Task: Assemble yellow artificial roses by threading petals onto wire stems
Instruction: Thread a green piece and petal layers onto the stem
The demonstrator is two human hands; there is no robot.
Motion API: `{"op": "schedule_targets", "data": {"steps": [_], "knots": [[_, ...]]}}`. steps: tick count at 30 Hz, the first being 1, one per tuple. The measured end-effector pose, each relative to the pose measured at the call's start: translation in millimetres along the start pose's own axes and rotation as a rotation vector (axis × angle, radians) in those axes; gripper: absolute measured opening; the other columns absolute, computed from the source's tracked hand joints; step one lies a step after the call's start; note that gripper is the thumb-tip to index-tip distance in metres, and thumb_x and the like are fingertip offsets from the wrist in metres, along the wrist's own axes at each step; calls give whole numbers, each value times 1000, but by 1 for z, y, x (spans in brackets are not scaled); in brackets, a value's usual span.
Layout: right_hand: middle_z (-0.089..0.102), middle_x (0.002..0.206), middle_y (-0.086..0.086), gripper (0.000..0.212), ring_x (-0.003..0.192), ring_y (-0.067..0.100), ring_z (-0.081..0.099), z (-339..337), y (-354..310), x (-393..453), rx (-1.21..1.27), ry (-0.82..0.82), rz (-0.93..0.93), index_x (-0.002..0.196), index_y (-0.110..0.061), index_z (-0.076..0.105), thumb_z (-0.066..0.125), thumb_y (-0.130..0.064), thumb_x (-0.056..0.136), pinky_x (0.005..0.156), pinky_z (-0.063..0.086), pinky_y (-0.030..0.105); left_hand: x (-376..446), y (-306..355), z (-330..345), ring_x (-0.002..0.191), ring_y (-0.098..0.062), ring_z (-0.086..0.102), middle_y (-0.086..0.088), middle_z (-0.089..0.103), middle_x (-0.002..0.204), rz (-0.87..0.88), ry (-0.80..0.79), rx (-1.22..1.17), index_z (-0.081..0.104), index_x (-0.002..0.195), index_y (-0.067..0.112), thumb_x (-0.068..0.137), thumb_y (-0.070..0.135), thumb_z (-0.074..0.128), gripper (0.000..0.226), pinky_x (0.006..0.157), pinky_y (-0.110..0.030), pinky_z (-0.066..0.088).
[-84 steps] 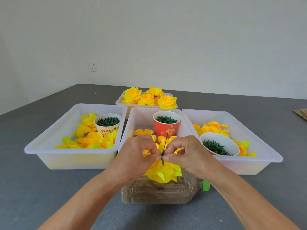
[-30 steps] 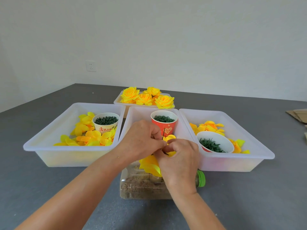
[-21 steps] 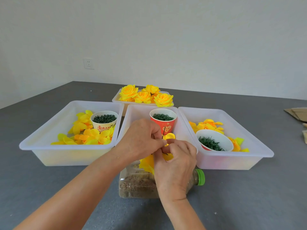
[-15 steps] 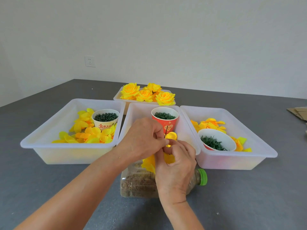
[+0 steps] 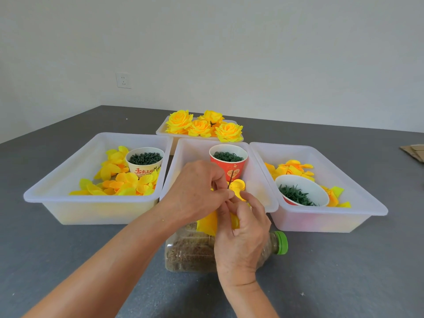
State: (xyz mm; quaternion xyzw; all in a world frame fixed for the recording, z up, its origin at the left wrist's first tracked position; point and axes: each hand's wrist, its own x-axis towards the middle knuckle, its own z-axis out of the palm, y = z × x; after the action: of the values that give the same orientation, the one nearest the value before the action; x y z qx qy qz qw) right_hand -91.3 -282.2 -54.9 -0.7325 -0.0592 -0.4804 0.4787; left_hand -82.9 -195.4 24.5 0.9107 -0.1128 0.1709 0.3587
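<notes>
Grey tabletop [image 5: 68, 260], three white bins of loose petals and cups. Four finished roses [image 5: 203, 126] upper centre. Mid-frame: left hand [image 5: 195, 191] pinching wire stem [image 5: 230, 181], right hand [image 5: 243, 230] gripping half-built yellow flower [image 5: 207, 224]. More petals to thread, seemingly.

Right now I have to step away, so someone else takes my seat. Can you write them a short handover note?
Left hand pinches the wire stem; right hand grips the half-built yellow rose over the lying bottle.
Loose petals and cups of green parts sit in the three front bins.
Done: finished roses in the back tray.
Left: finish threading this rose, then build more.
</notes>
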Motion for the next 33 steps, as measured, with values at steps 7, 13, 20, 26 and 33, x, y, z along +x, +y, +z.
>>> {"op": "schedule_targets", "data": {"steps": [7,13,20,26,33], "knots": [[62,103,-26,10,113,15,55,-16,8,29,212,-436,369,65,-29,72,81,-26,65,97,43,44,1,1,-6,75,-6,57,5,64,69,-12,-60,7,59,54,23,75,20,74,26,73,-24,44],[61,125,-7,17,121,9,52,-21,23,77,490,-1009,558,74,-18,77,81,-7,62,104,40,48,1,0,-5,80,-7,58,6,62,74,-28,-55,-13,58,55,22,75,19,74,26,75,-25,44],[59,126,-2,23,129,14,44,-21,27,84,500,-1185,384,83,-14,75,75,-26,63,111,30,50,2,-4,-5,80,-3,55,6,63,74,-5,-67,-57,61,58,19,75,16,74,22,69,-16,41],[55,134,2,26,140,22,27,-20,36,76,438,-1170,304,84,-22,75,71,-39,65,114,15,54,2,-6,-4,79,-5,58,5,63,76,1,-67,-67,61,60,17,75,16,74,20,73,-22,45],[52,136,-13,18,140,3,17,-20,33,77,385,-1171,321,78,-39,74,72,-41,60,116,7,48,2,-6,-5,75,-4,56,7,61,72,5,-67,-85,63,62,12,75,14,74,17,71,-21,44]]}}
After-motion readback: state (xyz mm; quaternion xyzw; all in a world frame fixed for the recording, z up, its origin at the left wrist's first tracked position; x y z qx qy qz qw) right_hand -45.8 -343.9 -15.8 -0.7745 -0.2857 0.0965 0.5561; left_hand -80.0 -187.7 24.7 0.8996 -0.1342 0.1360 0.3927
